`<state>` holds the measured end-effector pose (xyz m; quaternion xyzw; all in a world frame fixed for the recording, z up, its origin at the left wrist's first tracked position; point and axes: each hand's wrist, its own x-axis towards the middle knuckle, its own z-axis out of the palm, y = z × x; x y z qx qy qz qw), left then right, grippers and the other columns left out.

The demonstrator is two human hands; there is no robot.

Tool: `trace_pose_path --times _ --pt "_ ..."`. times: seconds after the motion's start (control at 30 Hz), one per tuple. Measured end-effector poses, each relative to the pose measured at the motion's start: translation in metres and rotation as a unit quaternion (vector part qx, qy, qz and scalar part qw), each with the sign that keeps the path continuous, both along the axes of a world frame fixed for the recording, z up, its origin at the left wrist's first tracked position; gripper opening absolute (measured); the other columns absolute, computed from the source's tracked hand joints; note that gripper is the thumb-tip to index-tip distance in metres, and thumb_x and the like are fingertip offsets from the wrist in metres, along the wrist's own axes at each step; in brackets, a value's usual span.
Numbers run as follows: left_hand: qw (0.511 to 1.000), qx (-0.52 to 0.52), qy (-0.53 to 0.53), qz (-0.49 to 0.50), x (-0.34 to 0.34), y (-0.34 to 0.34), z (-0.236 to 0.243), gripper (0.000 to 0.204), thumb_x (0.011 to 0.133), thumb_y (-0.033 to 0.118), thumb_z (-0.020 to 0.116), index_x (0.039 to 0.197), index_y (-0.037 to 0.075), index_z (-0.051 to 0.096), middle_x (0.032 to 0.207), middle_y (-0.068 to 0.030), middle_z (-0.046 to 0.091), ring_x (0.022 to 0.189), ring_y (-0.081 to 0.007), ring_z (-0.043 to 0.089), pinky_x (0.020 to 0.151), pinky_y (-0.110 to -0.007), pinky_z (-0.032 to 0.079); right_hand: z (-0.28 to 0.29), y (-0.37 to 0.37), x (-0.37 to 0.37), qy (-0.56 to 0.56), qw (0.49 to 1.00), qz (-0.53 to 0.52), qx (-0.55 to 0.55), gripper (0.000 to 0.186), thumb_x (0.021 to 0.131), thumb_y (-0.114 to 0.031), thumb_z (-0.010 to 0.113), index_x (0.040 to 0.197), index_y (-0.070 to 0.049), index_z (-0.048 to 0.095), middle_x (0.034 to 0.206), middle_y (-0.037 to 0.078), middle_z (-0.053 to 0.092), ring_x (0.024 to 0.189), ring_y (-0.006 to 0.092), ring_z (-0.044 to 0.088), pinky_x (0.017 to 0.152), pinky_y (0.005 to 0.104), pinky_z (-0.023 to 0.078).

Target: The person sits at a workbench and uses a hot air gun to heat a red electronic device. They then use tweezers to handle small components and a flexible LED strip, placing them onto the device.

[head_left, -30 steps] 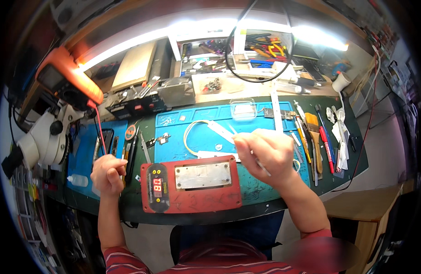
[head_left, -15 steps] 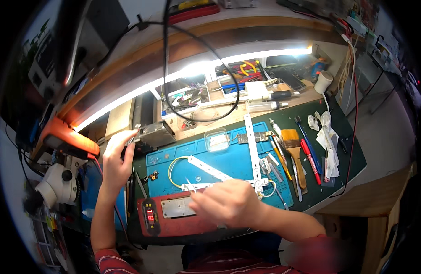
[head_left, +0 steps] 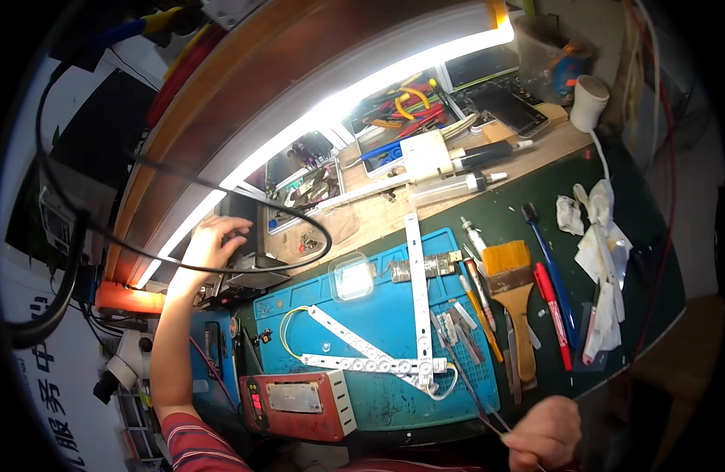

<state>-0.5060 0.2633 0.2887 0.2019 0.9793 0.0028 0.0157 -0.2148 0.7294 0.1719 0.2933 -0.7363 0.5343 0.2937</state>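
My left hand [head_left: 215,245] reaches to the back left, its fingers loosely bent and apart, with nothing visible between them. It hovers beside a dark box with a metal front [head_left: 256,271]. At the bench's front edge, right of the blue mat [head_left: 355,405], my right hand [head_left: 545,433] is closed round a pair of tweezers [head_left: 498,427], prongs toward the mat. White LED strips [head_left: 362,363] with round lenses lie joined by wires on the mat, one standing lengthwise [head_left: 420,291]. In front sits a red heating plate [head_left: 331,405] with a lit display.
Right of the mat lie a wide brush [head_left: 508,267], a red marker [head_left: 553,315], a blue toothbrush [head_left: 547,267] and crumpled tissue [head_left: 602,252]. A clear box [head_left: 352,277] stands on the mat. Behind are syringes [head_left: 457,186] and tool trays. A black cable [head_left: 323,224] loops across the view.
My right hand has moved with the tweezers from above the heating plate to the bench's right front edge. My left fingers have parted from a pinch. The view has turned and shifted.
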Motion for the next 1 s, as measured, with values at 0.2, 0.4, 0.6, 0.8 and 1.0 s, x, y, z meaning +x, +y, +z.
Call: trace_pose_path --times 0.2,0.4,0.6,0.8,1.0 --pt "0.985 -0.118 -0.101 -0.080 -0.021 0.002 -0.006 0.022 0.076 0.012 0.083 0.098 0.011 0.080 0.099 -0.0020 0.076 0.103 -0.0252 0.063 0.100 -0.041 0.044 -0.031 -0.001 0.005 0.038 0.982 -0.117 -0.141 0.031 0.099 -0.024 0.058 0.074 -0.006 0.063 0.063 0.005 0.060 0.051 0.0200 0.058 0.044 0.0334 0.045" --pt "0.970 -0.176 -0.155 -0.067 -0.030 0.024 -0.005 0.024 0.072 0.026 0.090 0.090 0.014 0.079 0.087 0.0038 0.070 0.098 -0.0211 0.057 0.099 -0.039 0.036 -0.033 0.012 0.003 0.031 0.990 -0.059 -0.125 0.018 0.091 -0.021 0.062 0.080 -0.006 0.064 0.068 0.005 0.060 0.055 0.0194 0.058 0.047 0.0329 0.047" --pt "0.953 -0.228 -0.181 -0.080 -0.041 0.017 -0.009 0.023 0.072 0.031 0.091 0.085 0.016 0.078 0.082 0.0054 0.069 0.094 -0.0200 0.057 0.093 -0.036 0.035 -0.028 0.020 0.001 0.012 0.995 -0.009 -0.098 0.009 0.085 -0.013 0.065 0.088 -0.004 0.063 0.075 0.005 0.061 0.061 0.0191 0.058 0.050 0.0325 0.048" --pt "0.955 -0.222 -0.190 -0.041 -0.040 0.014 -0.004 0.021 0.076 0.030 0.088 0.080 0.014 0.076 0.078 0.0014 0.069 0.087 -0.0220 0.060 0.093 -0.038 0.036 -0.024 0.014 0.003 0.003 0.996 -0.052 -0.075 0.010 0.087 -0.014 0.064 0.086 -0.004 0.064 0.072 0.006 0.062 0.059 0.0195 0.060 0.049 0.0328 0.047" --pt "0.986 -0.058 -0.013 0.157 -0.005 0.014 0.020 0.019 0.085 0.018 0.081 0.089 0.002 0.074 0.080 -0.0084 0.069 0.072 -0.0192 0.065 0.064 -0.034 0.050 -0.032 0.001 -0.005 0.070 0.988 -0.122 -0.068 0.028 0.102 -0.019 0.052 0.084 -0.002 0.063 0.067 0.008 0.062 0.053 0.0199 0.058 0.046 0.0347 0.045"
